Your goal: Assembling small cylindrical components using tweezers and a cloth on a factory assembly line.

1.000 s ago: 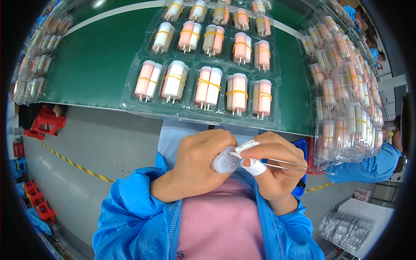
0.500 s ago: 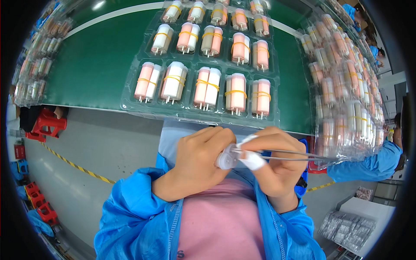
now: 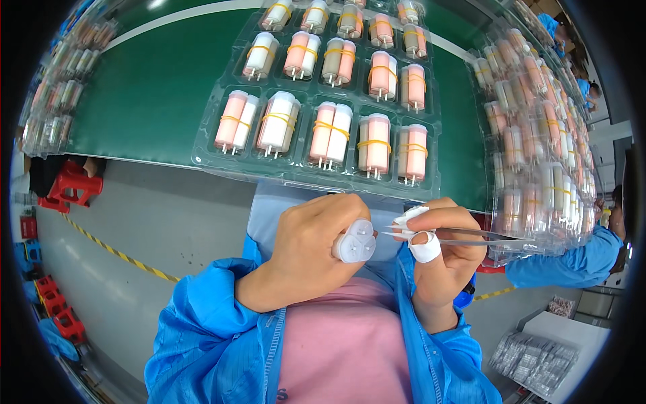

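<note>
My left hand (image 3: 306,239) is closed around a bundle of tubes, its round translucent three-part end (image 3: 356,242) facing right out of the fist; the rest is hidden in the palm. Just right of it, my right hand (image 3: 441,259) pinches metal tweezers (image 3: 484,237), which point out to the right past the knuckles. Thin white pointed pieces (image 3: 398,231) stick out from its fingertips toward the bundle, with a small gap between. White tape wraps the thumb and a finger. Beyond both hands lies a clear plastic tray (image 3: 316,180) of pink, white and grey tube bundles (image 3: 330,135) with yellow rubber bands.
The tray rests on a green-topped table (image 3: 148,114). Stacked filled trays (image 3: 538,141) rise at the right, and more stacks (image 3: 60,108) at the far left. A co-worker's blue sleeve (image 3: 558,259) shows at the right. Red stools (image 3: 75,185) stand on the grey floor.
My right hand has drawn back to the right, away from the bundle's end. The bundle's end now faces up more openly, and the white pieces at my fingertips show plainly.
</note>
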`<action>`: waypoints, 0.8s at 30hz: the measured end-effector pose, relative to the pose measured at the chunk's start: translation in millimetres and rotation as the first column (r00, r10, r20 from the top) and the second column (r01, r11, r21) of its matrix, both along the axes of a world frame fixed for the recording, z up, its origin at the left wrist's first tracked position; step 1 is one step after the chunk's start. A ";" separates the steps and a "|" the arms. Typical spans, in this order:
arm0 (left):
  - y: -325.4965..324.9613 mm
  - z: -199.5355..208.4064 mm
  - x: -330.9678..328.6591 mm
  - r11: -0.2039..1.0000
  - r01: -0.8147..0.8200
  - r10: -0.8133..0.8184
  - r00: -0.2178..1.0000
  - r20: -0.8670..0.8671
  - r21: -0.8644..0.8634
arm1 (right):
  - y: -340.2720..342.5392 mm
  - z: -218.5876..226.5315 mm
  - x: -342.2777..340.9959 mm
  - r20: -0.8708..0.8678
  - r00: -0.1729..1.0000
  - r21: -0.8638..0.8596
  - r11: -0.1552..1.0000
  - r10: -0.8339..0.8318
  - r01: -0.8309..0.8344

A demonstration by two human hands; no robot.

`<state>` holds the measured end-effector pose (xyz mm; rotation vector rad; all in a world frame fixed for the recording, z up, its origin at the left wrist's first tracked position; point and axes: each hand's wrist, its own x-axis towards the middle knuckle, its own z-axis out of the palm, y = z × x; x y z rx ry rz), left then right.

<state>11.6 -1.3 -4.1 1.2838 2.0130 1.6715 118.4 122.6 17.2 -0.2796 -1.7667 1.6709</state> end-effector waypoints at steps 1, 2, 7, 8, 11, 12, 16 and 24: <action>-0.9 1.7 0.2 1.000 0.010 -0.010 0.999 0.038 -0.001 | 2.0 -2.1 1.8 0.002 1.000 0.000 1.000 0.019 -0.019; -1.4 4.8 -0.2 1.000 0.023 -0.022 0.997 0.074 -0.001 | 3.4 -3.2 2.5 0.002 0.999 0.001 0.999 0.037 -0.037; -2.7 12.3 -2.0 0.993 0.118 -0.118 0.980 0.158 0.005 | 5.4 2.8 2.9 -0.024 0.998 -0.239 0.969 0.053 -0.057; -4.5 9.3 -3.1 0.991 0.136 -0.134 0.985 0.108 -0.005 | 4.0 5.8 3.1 0.001 0.999 -0.259 0.965 0.038 -0.037; -3.3 2.7 -4.2 0.984 0.179 -0.179 0.984 0.004 0.027 | 4.8 3.1 5.4 -0.011 0.998 -0.239 0.969 0.069 -0.069; -2.7 0.3 -4.1 0.981 0.190 -0.189 0.982 -0.023 0.047 | 3.5 2.0 4.4 -0.040 0.996 -0.205 0.975 0.076 -0.083; 0.6 -12.1 13.2 0.980 0.098 -0.152 0.930 0.335 0.173 | 3.1 -2.7 6.9 -0.074 0.995 -0.048 0.996 0.067 -0.071; -2.2 -5.5 7.2 0.983 0.170 -0.181 0.956 0.231 0.065 | 1.5 4.2 8.4 -0.008 0.991 0.309 0.943 0.135 -0.126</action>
